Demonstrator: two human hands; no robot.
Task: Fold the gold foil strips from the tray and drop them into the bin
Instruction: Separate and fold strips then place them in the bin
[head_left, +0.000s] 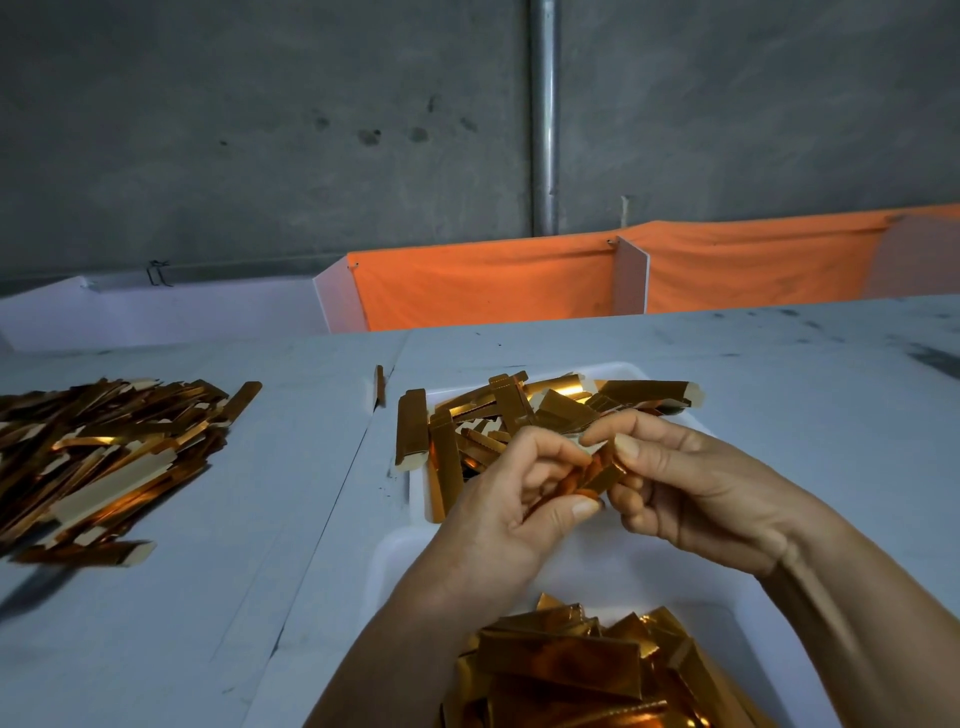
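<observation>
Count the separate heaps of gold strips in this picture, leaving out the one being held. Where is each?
3. One pile lies loose on the table at left; one fills the white tray beyond the hands; one sits in the bin nearest the camera, partly cut off.

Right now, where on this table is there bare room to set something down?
Bare tabletop lies between the loose pile of strips and the white tray, and right of the tray. The tray and the bin of folded pieces are crowded, beneath both hands.
</observation>
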